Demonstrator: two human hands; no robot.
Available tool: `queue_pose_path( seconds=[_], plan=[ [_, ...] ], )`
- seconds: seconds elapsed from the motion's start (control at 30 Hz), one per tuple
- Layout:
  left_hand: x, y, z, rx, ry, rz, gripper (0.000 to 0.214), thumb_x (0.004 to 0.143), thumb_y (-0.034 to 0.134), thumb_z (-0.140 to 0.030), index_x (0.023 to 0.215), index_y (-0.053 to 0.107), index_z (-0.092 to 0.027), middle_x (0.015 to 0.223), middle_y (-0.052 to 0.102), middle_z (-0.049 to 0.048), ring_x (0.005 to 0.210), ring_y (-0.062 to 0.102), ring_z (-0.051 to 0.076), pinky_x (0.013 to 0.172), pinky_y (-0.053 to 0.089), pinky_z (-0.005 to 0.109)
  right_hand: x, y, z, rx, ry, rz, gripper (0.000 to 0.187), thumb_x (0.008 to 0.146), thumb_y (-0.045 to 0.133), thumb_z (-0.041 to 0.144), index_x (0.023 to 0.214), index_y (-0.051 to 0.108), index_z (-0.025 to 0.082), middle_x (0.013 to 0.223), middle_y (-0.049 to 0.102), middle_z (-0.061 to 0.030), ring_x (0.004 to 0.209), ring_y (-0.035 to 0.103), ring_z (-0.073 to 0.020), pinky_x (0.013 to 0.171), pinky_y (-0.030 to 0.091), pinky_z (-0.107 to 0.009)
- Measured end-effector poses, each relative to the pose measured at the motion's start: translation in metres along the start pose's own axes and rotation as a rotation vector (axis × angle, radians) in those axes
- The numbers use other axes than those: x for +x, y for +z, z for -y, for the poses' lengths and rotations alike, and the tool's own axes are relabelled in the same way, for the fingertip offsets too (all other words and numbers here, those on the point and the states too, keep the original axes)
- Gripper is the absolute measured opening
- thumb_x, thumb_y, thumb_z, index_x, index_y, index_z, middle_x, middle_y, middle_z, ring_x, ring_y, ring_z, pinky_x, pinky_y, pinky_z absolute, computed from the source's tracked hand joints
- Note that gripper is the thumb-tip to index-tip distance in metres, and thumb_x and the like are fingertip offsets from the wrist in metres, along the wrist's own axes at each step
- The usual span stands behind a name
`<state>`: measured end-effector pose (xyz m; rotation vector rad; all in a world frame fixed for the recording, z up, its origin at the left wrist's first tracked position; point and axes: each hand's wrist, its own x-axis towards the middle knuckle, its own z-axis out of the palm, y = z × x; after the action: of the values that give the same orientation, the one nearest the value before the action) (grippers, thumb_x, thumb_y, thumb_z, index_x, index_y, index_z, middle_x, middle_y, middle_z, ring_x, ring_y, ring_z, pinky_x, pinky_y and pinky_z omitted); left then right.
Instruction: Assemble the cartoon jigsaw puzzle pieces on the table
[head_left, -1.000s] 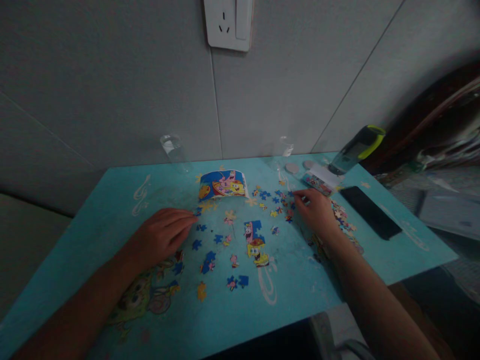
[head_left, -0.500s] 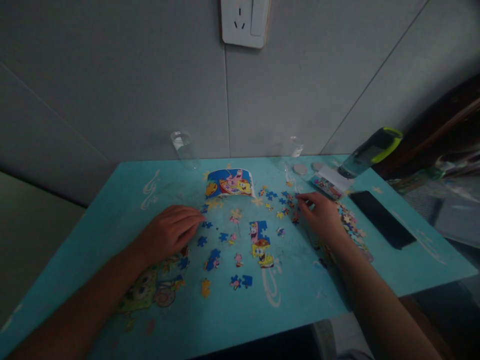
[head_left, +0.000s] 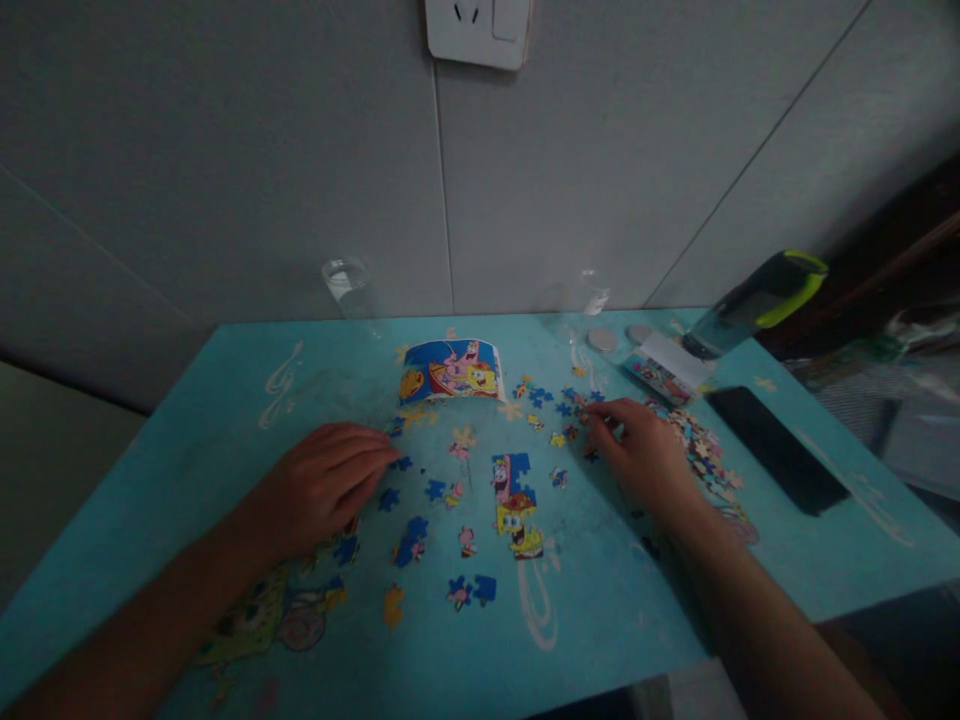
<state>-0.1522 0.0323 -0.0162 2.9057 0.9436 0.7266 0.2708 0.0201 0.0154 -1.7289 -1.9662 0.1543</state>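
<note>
1. Head view, hands. The left hand (head_left: 330, 485) rests palm down at the left of the loose puzzle pieces (head_left: 412, 540), fingers together and slightly bent, fingertips beside a blue piece; whether it grips one cannot be made out. The right hand (head_left: 637, 450) reaches in from the right, thumb and forefinger brought nearly together at a cluster of small pieces (head_left: 566, 405); any piece between them is too small to discern.

2. Head view, edges and room. A joined puzzle section (head_left: 516, 510) lies between the hands, nearer the right. Open tabletop extends at far left and toward the front edge. Behind the right hand stand a small box (head_left: 664, 370) and a bottle (head_left: 750, 305); a dark phone-like slab (head_left: 780, 450) lies to its right, beyond a heap of pieces (head_left: 705, 455).

3. Head view, surroundings. The turquoise table (head_left: 600, 620) meets a grey panelled wall (head_left: 300, 150) bearing a socket (head_left: 480, 30). A curved picture card (head_left: 454, 372) lies toward the back.
</note>
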Motion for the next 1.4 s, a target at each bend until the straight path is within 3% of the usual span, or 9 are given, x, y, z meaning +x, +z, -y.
queue_pose_path(
  seconds=[0.4,0.7,0.97,1.13,1.33,1.4],
  plan=[
    [-0.004,0.0,-0.008,-0.039,0.045,0.054,0.037,0.094,0.061,-0.011,0.13,0.062,-0.018,0.127,0.065,0.0076,0.122,0.058,0.022,0.107,0.047,0.043,-0.002,-0.005,0.0,0.052,0.054,0.021,0.024,0.096,0.055,0.027,0.109,0.074,0.02,0.098,0.073,-0.0066,0.086,0.068,-0.0222,0.078,0.051,-0.035],
    [-0.008,-0.001,-0.007,-0.047,0.042,0.097,0.04,0.094,0.06,-0.015,0.134,0.06,-0.02,0.132,0.064,0.0067,0.125,0.057,0.023,0.109,0.046,0.044,0.001,0.009,0.0,-0.026,0.008,0.084,0.026,0.096,0.053,0.025,0.11,0.076,0.02,0.097,0.071,-0.009,0.091,0.066,-0.025,0.086,0.051,-0.039],
    [-0.004,-0.002,-0.01,-0.052,0.035,0.093,0.037,0.094,0.06,-0.014,0.13,0.062,-0.02,0.131,0.065,0.0058,0.123,0.06,0.022,0.109,0.047,0.043,0.007,0.023,0.0,-0.043,-0.026,0.036,0.03,0.096,0.057,0.035,0.114,0.076,0.02,0.102,0.069,-0.0123,0.096,0.063,-0.028,0.088,0.051,-0.045],
    [0.001,-0.004,-0.013,-0.065,0.025,0.074,0.035,0.094,0.06,-0.014,0.129,0.064,-0.021,0.127,0.068,0.0058,0.12,0.062,0.022,0.107,0.049,0.043,0.013,0.027,-0.002,-0.02,-0.024,0.038,0.028,0.094,0.061,0.036,0.111,0.077,0.021,0.097,0.068,-0.0105,0.092,0.063,-0.0267,0.086,0.051,-0.042],
    [0.002,-0.003,-0.014,-0.07,0.035,0.061,0.038,0.093,0.06,-0.012,0.13,0.064,-0.02,0.124,0.069,0.0073,0.119,0.063,0.023,0.106,0.051,0.044,0.015,0.018,0.004,0.081,0.007,0.061,0.018,0.091,0.065,0.032,0.1,0.075,0.021,0.095,0.071,-0.007,0.086,0.065,-0.0233,0.079,0.051,-0.038],
    [0.002,-0.004,-0.014,-0.067,0.039,0.063,0.037,0.093,0.06,-0.012,0.13,0.064,-0.02,0.123,0.069,0.0075,0.118,0.063,0.023,0.106,0.051,0.045,0.011,0.01,0.012,0.191,0.042,0.132,0.016,0.092,0.065,0.033,0.097,0.075,0.022,0.09,0.073,-0.0043,0.079,0.066,-0.0207,0.075,0.051,-0.035]
  ],
)
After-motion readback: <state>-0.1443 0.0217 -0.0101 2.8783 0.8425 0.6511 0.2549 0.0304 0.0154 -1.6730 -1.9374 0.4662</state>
